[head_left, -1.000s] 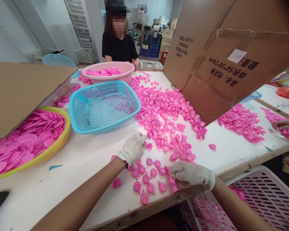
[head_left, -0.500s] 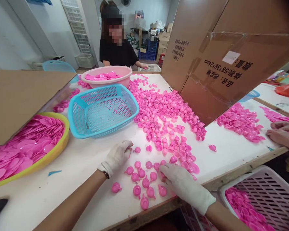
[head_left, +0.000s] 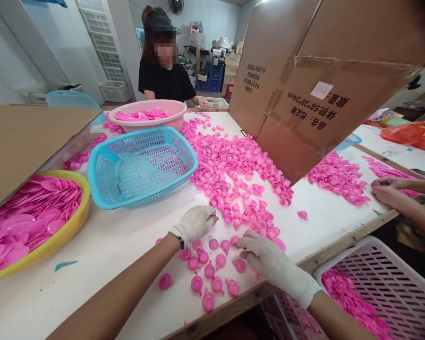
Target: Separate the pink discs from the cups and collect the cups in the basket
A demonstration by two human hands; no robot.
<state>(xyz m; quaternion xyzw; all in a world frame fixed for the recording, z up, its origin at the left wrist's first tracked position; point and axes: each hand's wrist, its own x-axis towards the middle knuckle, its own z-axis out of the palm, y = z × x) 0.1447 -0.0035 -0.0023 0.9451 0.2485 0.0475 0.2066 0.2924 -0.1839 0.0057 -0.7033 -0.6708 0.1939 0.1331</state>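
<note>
2 gloved hands (head_left: 233, 241) amid pink cups (head_left: 212, 271)

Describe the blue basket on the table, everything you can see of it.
The blue basket is light blue plastic, roughly rectangular with rounded corners, a thick rolled rim and walls and floor pierced by rows of slots. It sits upright on the white table, with no loose pieces visible inside. The pink basin stands right behind it, the yellow bowl of pink discs to one side, the heap of pink cups to the other. Neither gloved hand touches it.
</note>
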